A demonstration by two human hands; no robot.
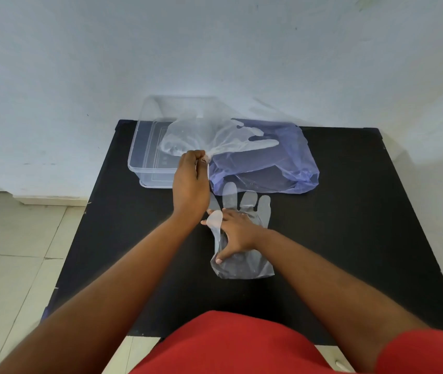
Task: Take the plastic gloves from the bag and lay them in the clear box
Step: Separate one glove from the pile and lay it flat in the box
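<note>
Left hand [190, 182] pinched shut on a clear plastic glove [209, 139], lifted over the clear box [144, 157] at the table's [350, 211] far left corner. Right hand [238, 233] lies flat, fingers spread, pressing a second glove [244, 265] to mid-table. Blue bag [282, 163] lies along the far edge, beside the box.

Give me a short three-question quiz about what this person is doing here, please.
1. True or false: the left hand pinches a clear plastic glove lifted above the table.
2. What does the right hand press flat on the black table?
3. Which colour is the bag? A red, B bluish-purple, C green.

Key: 1 true. 2 A second clear glove. 3 B. The clear box stands at the table's far left.
</note>
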